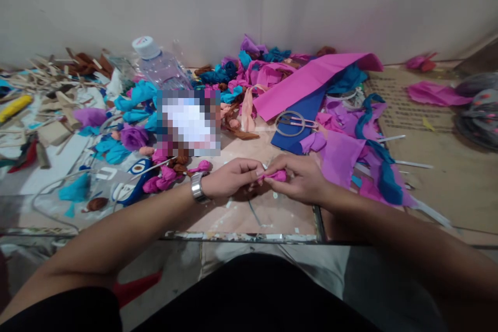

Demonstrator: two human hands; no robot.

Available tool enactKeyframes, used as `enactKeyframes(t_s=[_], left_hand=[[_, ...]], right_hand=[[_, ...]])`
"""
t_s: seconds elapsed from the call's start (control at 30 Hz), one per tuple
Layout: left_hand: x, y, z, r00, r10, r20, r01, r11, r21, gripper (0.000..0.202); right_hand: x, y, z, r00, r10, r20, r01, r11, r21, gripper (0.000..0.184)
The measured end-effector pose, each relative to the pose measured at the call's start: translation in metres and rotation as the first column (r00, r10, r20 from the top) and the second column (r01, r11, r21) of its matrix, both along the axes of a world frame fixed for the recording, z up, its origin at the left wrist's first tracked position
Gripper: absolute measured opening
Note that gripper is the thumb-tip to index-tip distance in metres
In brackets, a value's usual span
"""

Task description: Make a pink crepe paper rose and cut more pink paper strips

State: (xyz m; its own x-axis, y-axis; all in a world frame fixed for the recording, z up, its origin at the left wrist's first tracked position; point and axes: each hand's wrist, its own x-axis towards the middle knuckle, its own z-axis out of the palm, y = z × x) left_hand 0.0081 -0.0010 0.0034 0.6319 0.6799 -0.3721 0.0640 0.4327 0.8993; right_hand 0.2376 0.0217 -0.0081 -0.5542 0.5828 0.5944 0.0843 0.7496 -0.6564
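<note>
Between my two hands, over the front part of the table [288, 218], is a small crumpled piece of pink crepe paper [277, 175]. My right hand [301, 179] pinches it between thumb and fingers. From the other side my left hand [235, 176], with a metal watch [198, 187] on its wrist, closes thumb and fingers on the paper's left end. Just left of that wrist lie several rolled pink paper buds [165, 177]. Behind my right hand are a dark blue sheet [298, 124] and a pair of scissors [298, 123]. My fingers partly hide the held paper.
A clear plastic bottle [161, 65] stands at the back left. A long pink crepe sheet [311, 83] lies across the paper heap. Purple scraps [342, 155] spread to the right over cardboard [436, 166]. Wooden sticks [54, 80] and a yellow-handled tool [15, 109] lie far left.
</note>
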Motion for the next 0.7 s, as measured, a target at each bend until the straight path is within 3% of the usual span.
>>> enactKeyframes(t_s=[0.07, 0.17, 0.23, 0.33, 0.4, 0.47, 0.53, 0.6, 0.67, 0.7], left_hand=[[0.0004, 0.0, 0.0018, 0.997, 0.057, -0.057, -0.044, 0.979, 0.199, 0.053], [-0.0002, -0.0008, 0.0021, 0.979, 0.156, -0.134, -0.068, 0.861, 0.505, 0.046], [-0.001, -0.0016, 0.0005, 0.962, 0.219, -0.165, -0.051, 0.734, 0.677, 0.039], [-0.0021, -0.0023, -0.0022, 0.947, 0.278, -0.158, -0.003, 0.501, 0.865, 0.029], [-0.0024, -0.0024, -0.0032, 0.941, 0.303, -0.153, 0.044, 0.339, 0.94, 0.025], [-0.0024, -0.0024, -0.0034, 0.934, 0.322, -0.153, 0.081, 0.224, 0.971, 0.022], [-0.002, -0.0028, -0.0031, 0.931, 0.332, -0.153, 0.097, 0.179, 0.979, 0.02], [-0.0013, -0.0035, -0.0024, 0.932, 0.332, -0.148, 0.09, 0.186, 0.979, 0.021], [-0.0007, -0.0045, -0.001, 0.937, 0.319, -0.144, 0.06, 0.259, 0.964, 0.023], [-0.0004, -0.005, 0.0, 0.941, 0.307, -0.146, 0.038, 0.332, 0.943, 0.026]], right_hand=[[-0.0015, -0.0029, 0.0036, 0.998, -0.066, -0.007, 0.065, 0.996, -0.067, 0.01], [-0.0042, -0.0059, 0.0054, 0.996, -0.091, -0.023, 0.086, 0.984, -0.153, 0.008], [-0.0052, -0.0065, 0.0042, 0.996, -0.083, -0.036, 0.074, 0.975, -0.208, 0.009], [-0.0052, -0.0061, 0.0021, 0.997, -0.068, -0.045, 0.056, 0.97, -0.236, 0.01], [-0.005, -0.0059, 0.0018, 0.998, -0.054, -0.045, 0.042, 0.971, -0.234, 0.01], [-0.0052, -0.0062, 0.0023, 0.998, -0.045, -0.042, 0.034, 0.969, -0.243, 0.012], [-0.0059, -0.0068, 0.003, 0.998, -0.047, -0.038, 0.035, 0.965, -0.259, 0.014], [-0.0065, -0.0071, 0.0034, 0.998, -0.049, -0.038, 0.037, 0.96, -0.276, 0.014], [-0.0062, -0.0068, 0.0034, 0.998, -0.048, -0.037, 0.035, 0.956, -0.292, 0.012], [-0.0056, -0.0063, 0.0034, 0.998, -0.043, -0.041, 0.029, 0.957, -0.289, 0.01]])
